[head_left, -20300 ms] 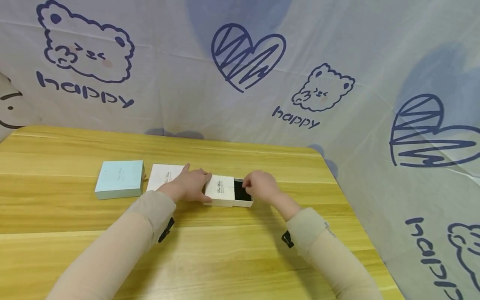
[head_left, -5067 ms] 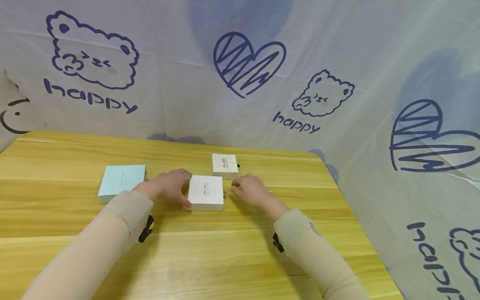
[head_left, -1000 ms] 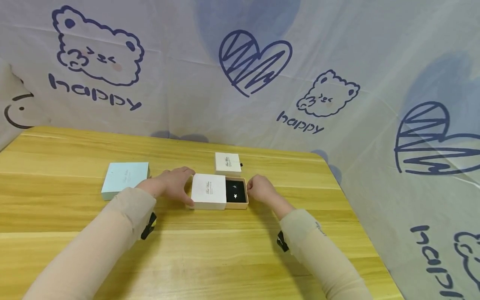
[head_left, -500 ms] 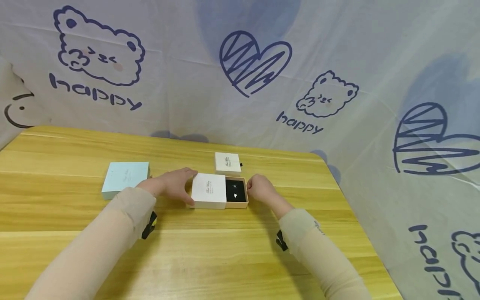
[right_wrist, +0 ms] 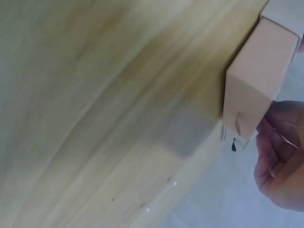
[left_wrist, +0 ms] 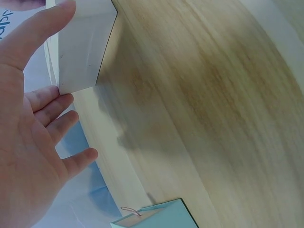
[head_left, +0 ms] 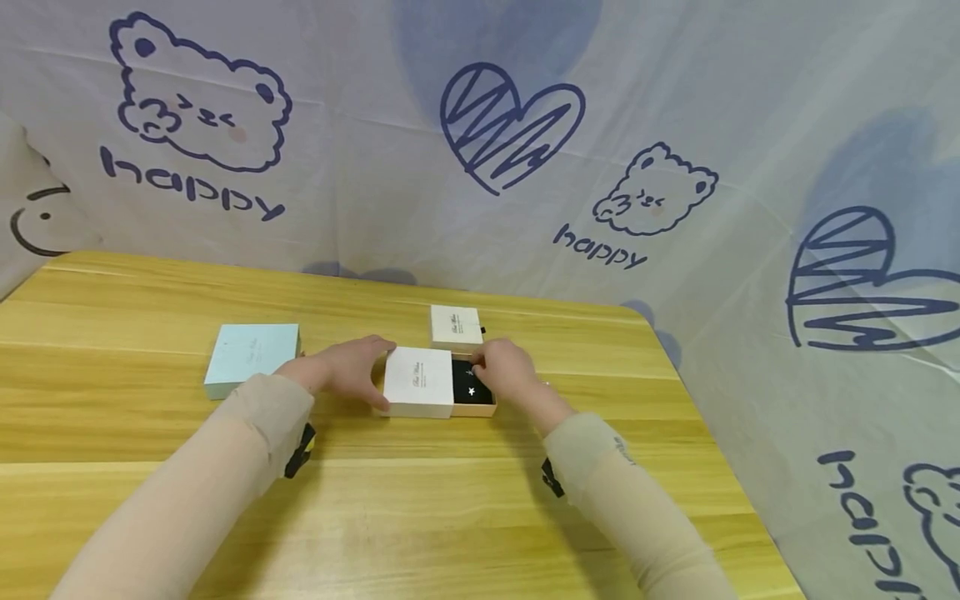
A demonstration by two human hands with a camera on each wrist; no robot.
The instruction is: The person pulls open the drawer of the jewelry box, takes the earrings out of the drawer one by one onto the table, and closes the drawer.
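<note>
My left hand (head_left: 348, 367) grips the white gift box (head_left: 417, 379) from its left end, thumb on the near side and a finger at the far corner. From the right end of its sleeve the black-lined drawer (head_left: 480, 409) is pulled partway out. A silver star stud earring (head_left: 471, 391) lies on the black pad, with a second star earring (head_left: 469, 373) behind it. My right hand (head_left: 510, 371) reaches over the drawer, fingers bent, fingertips right at the farther earring; I cannot tell if they pinch it. The right wrist view shows the drawer's pinkish outside (right_wrist: 261, 59) with a ribbon loop.
A smaller white box (head_left: 455, 325) with a black tab stands just behind the drawer. A light blue box (head_left: 253, 354) lies to the left on the wooden table (head_left: 420, 517). Two small shiny pieces, one of them a stud-like piece (right_wrist: 174, 183), lie on the table near my right hand.
My right hand has moved from the drawer's right end to over its black pad, at the farther earring. Earlier the white box was closed; its drawer is now out. The left hand stays put.
</note>
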